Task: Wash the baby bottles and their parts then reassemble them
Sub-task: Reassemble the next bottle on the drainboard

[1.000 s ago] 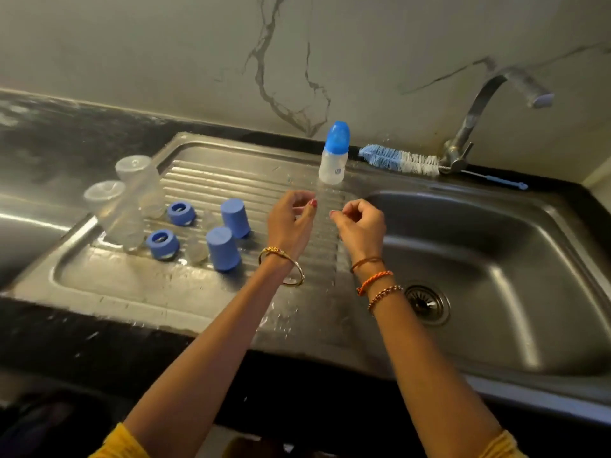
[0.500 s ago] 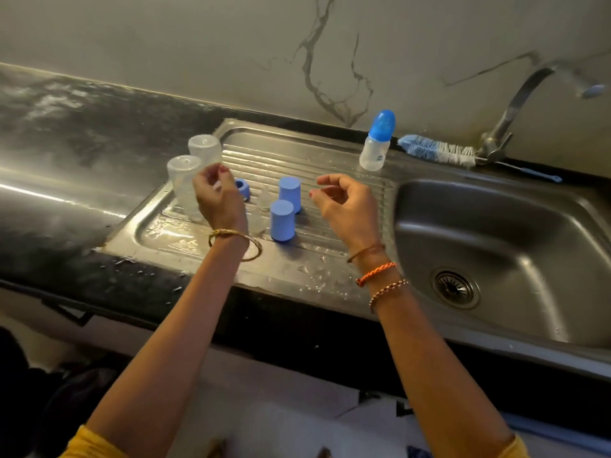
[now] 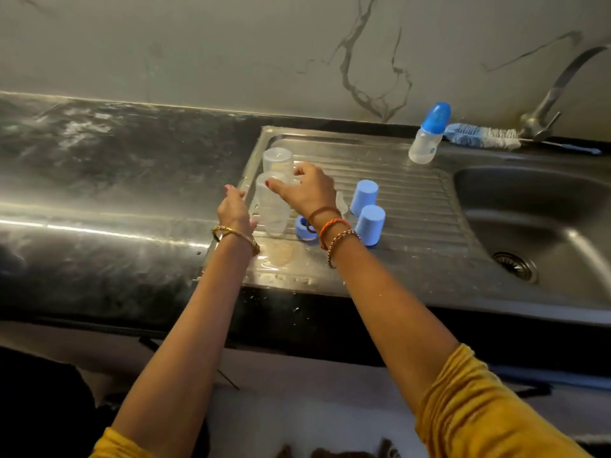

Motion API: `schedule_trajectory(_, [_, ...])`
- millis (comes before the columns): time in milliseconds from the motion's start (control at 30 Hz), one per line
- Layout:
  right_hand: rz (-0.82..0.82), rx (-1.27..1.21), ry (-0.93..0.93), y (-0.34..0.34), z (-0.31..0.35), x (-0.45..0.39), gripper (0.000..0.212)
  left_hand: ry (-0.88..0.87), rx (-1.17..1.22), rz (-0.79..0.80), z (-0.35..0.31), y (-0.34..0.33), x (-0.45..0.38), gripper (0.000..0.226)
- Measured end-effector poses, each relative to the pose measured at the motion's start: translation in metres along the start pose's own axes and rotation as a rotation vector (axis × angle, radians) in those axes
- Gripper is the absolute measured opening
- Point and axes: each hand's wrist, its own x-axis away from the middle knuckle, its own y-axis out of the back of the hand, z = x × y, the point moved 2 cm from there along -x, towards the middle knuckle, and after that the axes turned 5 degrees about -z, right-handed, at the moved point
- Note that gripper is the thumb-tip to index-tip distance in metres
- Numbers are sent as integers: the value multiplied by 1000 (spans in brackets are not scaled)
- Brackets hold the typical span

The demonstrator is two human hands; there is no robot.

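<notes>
Two clear bottle bodies stand upside down at the left end of the steel drainboard (image 3: 413, 206), the far one (image 3: 277, 159) behind the near one (image 3: 271, 209). My right hand (image 3: 309, 193) reaches over the near body, thumb and fingers closed around its upturned base. My left hand (image 3: 233, 209) is beside that body on its left, fingers apart and holding nothing. Two blue caps (image 3: 363, 195) (image 3: 371, 224) stand upside down to the right. A blue screw ring (image 3: 302, 228) lies partly hidden under my right wrist. An assembled bottle with a blue cap (image 3: 426, 137) stands at the back.
A blue-and-white bottle brush (image 3: 479, 135) lies along the back rim beside the tap (image 3: 542, 117). The sink basin (image 3: 529, 206) with its drain (image 3: 514, 266) is at the right. A dark, wet countertop (image 3: 109, 180) stretches to the left. Water is pooled on the drainboard's front.
Both hands have moved left from the middle of the drainboard to the clear bottle bodies. My right hand has crossed over and closed on the near one. The view has swung left.
</notes>
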Motion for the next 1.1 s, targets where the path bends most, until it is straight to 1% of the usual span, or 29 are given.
schedule_trajectory(100, [-93,63,-31,-15,3,3,65,41,-58,94,3,3,-4,53])
schedule_trajectory(200, [-118,81,-36,-24,3,5,72,56,-123,155,7,3,-4,55])
schedule_trajectory(400, [-109,42,-18,-24,3,7,56,-4,-144,164,7,5,-1,52])
schedule_trajectory(500, [-127,-34,-4,-4,1,12,35,-108,-171,134,6,4,4,47])
schedule_trajectory(533, [-137,-83,-18,7,-2,13,33,-150,-165,138,6,1,8,44])
schedule_trajectory(600, [-154,-194,-67,34,-8,15,45,-216,-133,165,4,-8,20,37])
schedule_trajectory(633, [-175,-225,-79,53,-13,17,47,-240,-110,201,5,-16,29,32])
schedule_trajectory(667, [-193,-265,-92,72,-18,19,45,-253,-83,240,6,-22,37,27])
schedule_trajectory(767, [-250,-441,-150,139,-29,25,27,-207,-73,394,11,-51,68,19])
schedule_trajectory(833, [-315,-602,-179,186,-38,31,20,-66,-100,556,15,-69,92,16])
schedule_trajectory(867, [-343,-697,-183,208,-42,36,19,23,-112,673,17,-77,104,15])
schedule_trajectory(933, [-371,-982,-172,241,-58,42,22,254,-42,883,25,-89,122,19])
schedule_trajectory(967, [-386,-1144,-158,253,-70,45,25,275,-41,933,29,-96,132,21])
schedule_trajectory(1000, [-411,-1228,-187,257,-85,49,28,205,-87,963,35,-101,140,20])
schedule_trajectory(1033, [-521,-1138,-274,260,-106,50,31,12,-224,956,45,-109,145,15])
schedule_trajectory(1067, [-641,-857,-389,259,-125,55,36,-254,-404,904,54,-113,148,5])
schedule_trajectory(1100, [-744,-545,-534,256,-142,58,43,-525,-549,837,62,-118,151,9])
